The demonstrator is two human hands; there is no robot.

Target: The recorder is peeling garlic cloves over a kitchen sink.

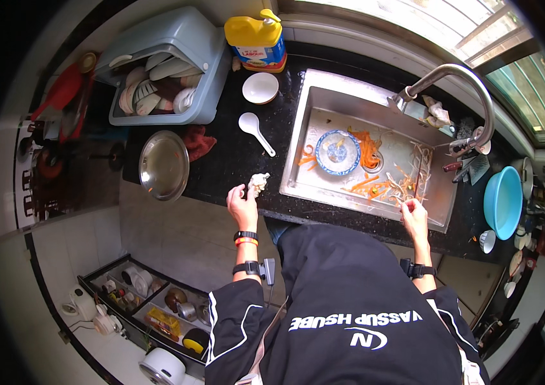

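My left hand (242, 209) is at the counter's front edge, with a gap between its curled fingers and thumb. A crumpled whitish wad (259, 183) lies against the thumb side; its material is unclear. Over the front of the steel sink (378, 100), my right hand (415, 219) has its fingertips close together at pale peel strands (396, 191). A thin dark-red stick (418, 177) reaches up from that hand; I cannot tell whether it is held. A blue-rimmed bowl (338, 152) sits in the sink, beside orange carrot peelings (369, 149) near the drain.
A white spoon (251, 126), a white bowl (260, 88) and a steel lid (164, 166) rest left of the sink. Behind are a dish box (212, 96) and a yellow detergent jug (255, 38). The faucet (486, 106) arches over the sink's right end; a turquoise basin (502, 203) stands beyond.
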